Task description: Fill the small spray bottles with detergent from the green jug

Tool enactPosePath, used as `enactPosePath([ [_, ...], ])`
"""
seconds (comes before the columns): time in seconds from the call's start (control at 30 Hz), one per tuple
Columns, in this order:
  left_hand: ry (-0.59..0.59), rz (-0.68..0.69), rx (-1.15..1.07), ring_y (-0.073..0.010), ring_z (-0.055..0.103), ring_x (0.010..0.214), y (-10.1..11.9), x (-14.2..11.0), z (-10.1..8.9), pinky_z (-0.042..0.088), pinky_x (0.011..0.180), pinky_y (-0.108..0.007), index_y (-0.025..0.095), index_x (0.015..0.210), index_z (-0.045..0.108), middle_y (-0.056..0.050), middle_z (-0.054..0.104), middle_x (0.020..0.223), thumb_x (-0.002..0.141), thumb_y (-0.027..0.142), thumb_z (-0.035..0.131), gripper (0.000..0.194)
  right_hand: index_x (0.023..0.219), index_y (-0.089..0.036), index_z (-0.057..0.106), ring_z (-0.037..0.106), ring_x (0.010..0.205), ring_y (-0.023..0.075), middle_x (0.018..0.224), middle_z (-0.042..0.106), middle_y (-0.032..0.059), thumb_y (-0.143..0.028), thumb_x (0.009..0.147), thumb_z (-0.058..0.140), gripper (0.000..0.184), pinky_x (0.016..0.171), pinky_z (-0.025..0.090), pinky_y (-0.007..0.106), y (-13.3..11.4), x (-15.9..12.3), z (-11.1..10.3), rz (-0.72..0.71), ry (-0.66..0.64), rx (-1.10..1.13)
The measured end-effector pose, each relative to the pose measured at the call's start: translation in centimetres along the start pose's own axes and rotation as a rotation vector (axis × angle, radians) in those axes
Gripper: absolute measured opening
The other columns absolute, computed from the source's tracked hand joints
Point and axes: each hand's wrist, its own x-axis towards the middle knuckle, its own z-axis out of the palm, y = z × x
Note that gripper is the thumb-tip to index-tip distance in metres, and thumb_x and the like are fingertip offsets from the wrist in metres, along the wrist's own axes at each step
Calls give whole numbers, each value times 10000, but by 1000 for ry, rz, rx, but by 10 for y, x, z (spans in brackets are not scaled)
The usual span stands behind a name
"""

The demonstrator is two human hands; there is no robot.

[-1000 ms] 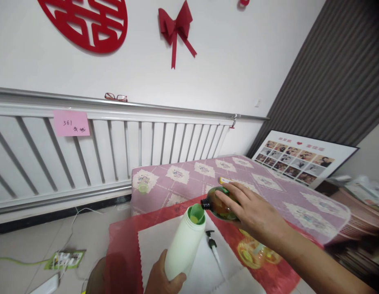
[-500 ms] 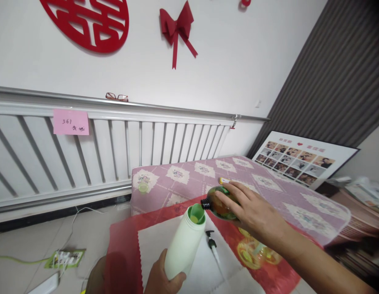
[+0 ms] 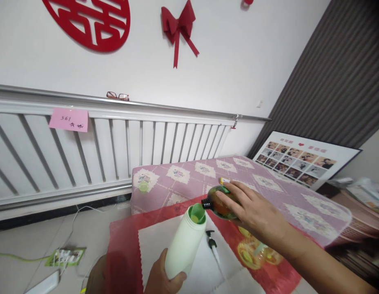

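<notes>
My left hand (image 3: 160, 279) is wrapped round the base of a pale green plastic bottle (image 3: 185, 243), held tilted with a green funnel (image 3: 197, 213) in its mouth. My right hand (image 3: 253, 210) grips a small dark bottle (image 3: 218, 203) with orange-green contents, lying almost on its side. Its black threaded neck sits right at the funnel's rim. A black pump head (image 3: 212, 243) with a white tube lies on the white sheet just right of the pale bottle.
A red cloth (image 3: 122, 241) with a white sheet (image 3: 152, 245) covers the near surface. Behind it is a pink patterned table (image 3: 183, 175) with a green cap (image 3: 143, 187) and a yellow item (image 3: 224, 180). A white radiator (image 3: 116, 151), a framed photo collage (image 3: 299, 157) and floor cables (image 3: 65, 257) surround it.
Both hands and both bottles keep the same pose. Only the view has shifted slightly.
</notes>
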Motion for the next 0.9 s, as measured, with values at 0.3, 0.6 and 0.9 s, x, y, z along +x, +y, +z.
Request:
enactPosePath([
  [0.3, -5, -22, 20, -297, 592, 1199, 3, -2, -1, 446, 1015, -309, 119, 1336, 504, -134, 660, 1262, 685, 298, 678, 697, 1362, -226, 461, 551, 1223, 357, 1326, 589, 181, -58, 826, 584, 575, 903, 561, 474, 1, 3, -2, -31, -6, -36],
  [0.6, 8, -28, 9, -310, 576, 1224, 1, -2, 0, 433, 1033, -318, 88, 1370, 469, -161, 636, 1299, 673, 290, 679, 755, 1367, -226, 459, 526, 1237, 364, 1346, 566, 186, -62, 818, 596, 589, 913, 547, 474, 2, 4, -2, -32, -18, -33],
  [0.9, 16, -5, -23, -312, 577, 1217, -4, 1, 2, 427, 1039, -334, 71, 1386, 451, -165, 635, 1302, 670, 299, 658, 779, 1365, -232, 462, 520, 1242, 349, 1339, 564, 182, -58, 826, 581, 579, 897, 551, 466, 2, 6, -4, -35, -25, -33],
])
